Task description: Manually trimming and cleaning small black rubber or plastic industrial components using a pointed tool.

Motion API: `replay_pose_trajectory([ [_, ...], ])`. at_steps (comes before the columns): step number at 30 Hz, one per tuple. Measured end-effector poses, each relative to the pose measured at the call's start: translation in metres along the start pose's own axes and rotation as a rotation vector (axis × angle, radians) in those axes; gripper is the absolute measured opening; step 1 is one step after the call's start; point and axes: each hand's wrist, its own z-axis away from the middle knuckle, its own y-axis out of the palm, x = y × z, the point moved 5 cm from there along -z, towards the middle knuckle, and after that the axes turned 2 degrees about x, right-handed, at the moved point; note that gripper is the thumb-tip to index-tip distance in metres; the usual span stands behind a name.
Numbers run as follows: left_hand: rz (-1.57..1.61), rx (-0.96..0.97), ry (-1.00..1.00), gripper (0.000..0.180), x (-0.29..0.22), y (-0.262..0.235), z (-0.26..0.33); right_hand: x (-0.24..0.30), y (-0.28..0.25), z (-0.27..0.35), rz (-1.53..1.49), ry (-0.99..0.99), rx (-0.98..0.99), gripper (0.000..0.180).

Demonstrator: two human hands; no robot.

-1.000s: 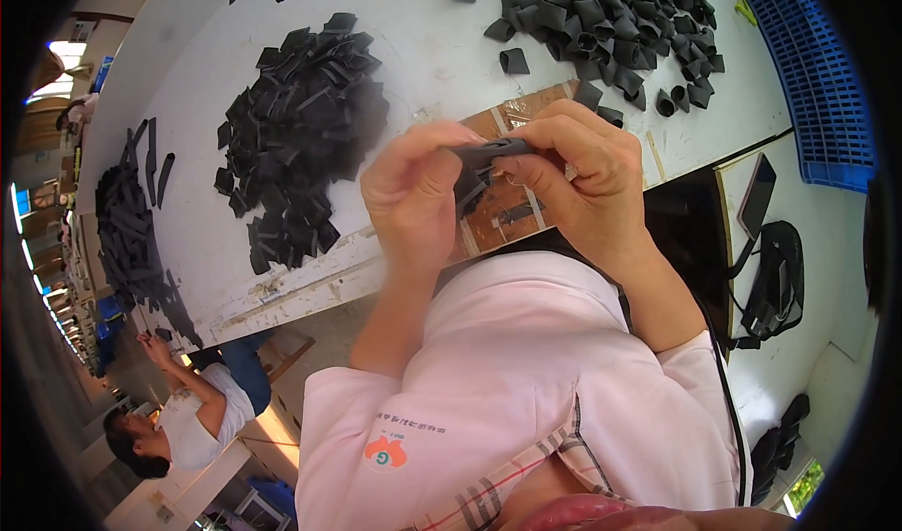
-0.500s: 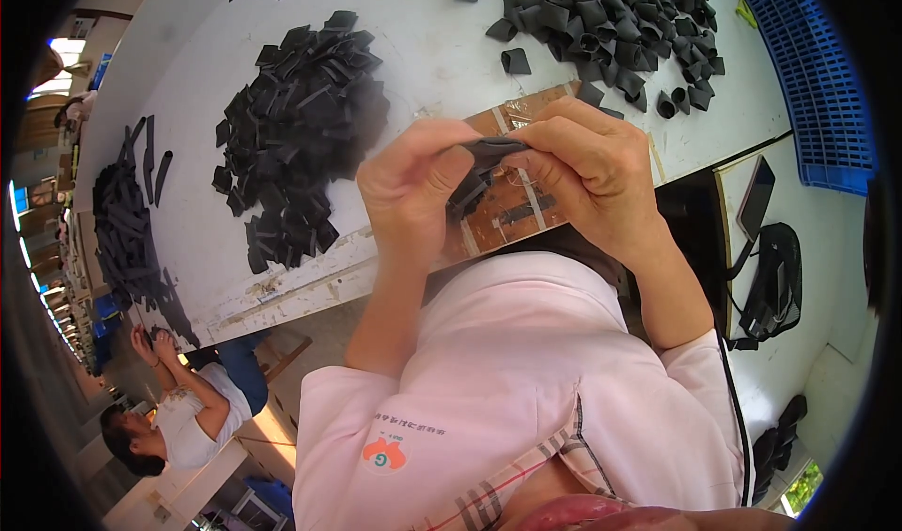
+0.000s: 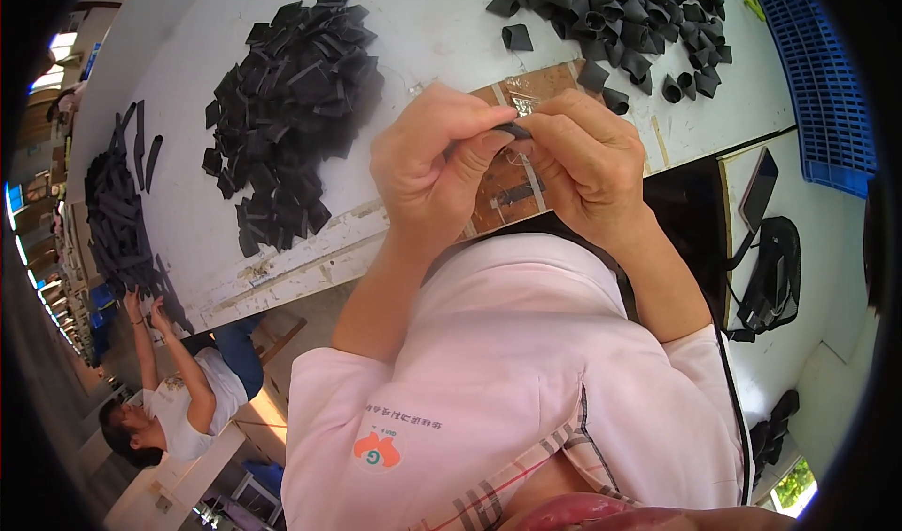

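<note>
- Left hand (image 3: 427, 160), right hand (image 3: 594, 155): upper centre, fingertips pinching one small black piece (image 3: 514, 131)
- Flat black pile (image 3: 296, 99): upper left
- Tube pile (image 3: 620, 12): upper right

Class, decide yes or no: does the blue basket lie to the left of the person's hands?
No, the blue basket is at the picture's right side, beyond the right hand.
</note>
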Motion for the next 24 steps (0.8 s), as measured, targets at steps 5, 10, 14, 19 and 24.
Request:
replay_pose_trajectory([
  [5,-0.053,-0.039,-0.027,0.007,0.011,-0.001,0.004,-0.009,-0.009,-0.011,0.116,0.009,0.125,0.010],
  [10,-0.465,0.086,-0.341,0.033,0.050,-0.004,0.047,-0.086,-0.040,-0.008,-0.348,0.592,-0.178,0.028],
  [14,-0.819,0.144,-0.257,0.029,0.061,0.011,0.072,-0.071,-0.002,0.038,-0.639,0.891,-0.031,0.026],
  [19,-1.118,0.312,-0.324,0.020,0.078,0.022,0.081,-0.060,0.033,0.080,-0.683,0.988,0.211,0.025],
  [24,-1.074,0.334,-0.259,0.019,0.082,0.016,0.083,-0.049,0.044,0.083,-0.651,1.014,0.309,0.022],
])
